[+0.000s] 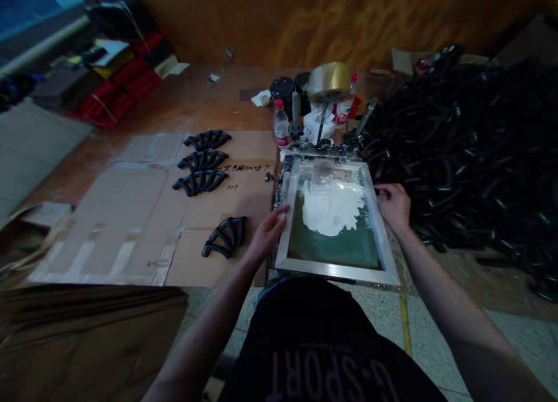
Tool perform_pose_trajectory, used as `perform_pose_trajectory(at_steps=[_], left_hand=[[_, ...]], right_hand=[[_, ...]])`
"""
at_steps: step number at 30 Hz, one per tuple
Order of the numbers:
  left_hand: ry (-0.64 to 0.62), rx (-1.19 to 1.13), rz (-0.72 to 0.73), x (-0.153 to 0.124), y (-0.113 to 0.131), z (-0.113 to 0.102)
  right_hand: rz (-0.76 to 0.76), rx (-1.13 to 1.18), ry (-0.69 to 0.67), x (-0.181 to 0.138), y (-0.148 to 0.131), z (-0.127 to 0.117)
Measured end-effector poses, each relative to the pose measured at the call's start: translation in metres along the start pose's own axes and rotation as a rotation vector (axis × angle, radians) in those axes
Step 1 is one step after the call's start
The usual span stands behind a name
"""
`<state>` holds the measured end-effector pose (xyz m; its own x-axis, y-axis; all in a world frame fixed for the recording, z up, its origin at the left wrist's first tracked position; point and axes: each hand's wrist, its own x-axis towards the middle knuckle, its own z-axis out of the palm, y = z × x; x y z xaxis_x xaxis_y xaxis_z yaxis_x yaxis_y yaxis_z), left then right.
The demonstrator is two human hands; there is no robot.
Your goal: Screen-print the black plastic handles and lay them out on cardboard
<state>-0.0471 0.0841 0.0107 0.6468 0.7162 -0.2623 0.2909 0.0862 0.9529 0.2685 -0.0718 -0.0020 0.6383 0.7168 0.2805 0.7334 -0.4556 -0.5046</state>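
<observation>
A screen printing frame (335,271) with a pale metal border lies in front of me. White ink (333,210) is spread over the upper part of its green mesh (331,248). My left hand (268,233) is at the frame's left edge, its bent fingers closed against the border. On the opposite side my right hand (394,207) pinches at the right edge, with a dark spot by its fingertips. What lies under the frame is hidden. Left of my left hand, a group of curved black handles (224,237) rests on a cardboard sheet (253,204).
More black handles (203,157) lie in rows on the cardboard. A large heap of black parts (471,152) stands at right. Behind the frame are a press clamp (320,146), a red-capped bottle (281,125) and a tape roll (329,82). Red bundles (115,91) sit far left.
</observation>
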Motion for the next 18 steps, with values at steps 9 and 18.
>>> perform_pose_trajectory(at_steps=[9, 18], left_hand=[[-0.013, 0.124, -0.078, 0.027, -0.082, 0.015], [-0.004, 0.167, -0.102, 0.025, -0.078, 0.013]], right_hand=[[-0.323, -0.204, -0.385, 0.02, -0.1, 0.049], [-0.691, -0.093, -0.652, -0.019, -0.086, 0.02]])
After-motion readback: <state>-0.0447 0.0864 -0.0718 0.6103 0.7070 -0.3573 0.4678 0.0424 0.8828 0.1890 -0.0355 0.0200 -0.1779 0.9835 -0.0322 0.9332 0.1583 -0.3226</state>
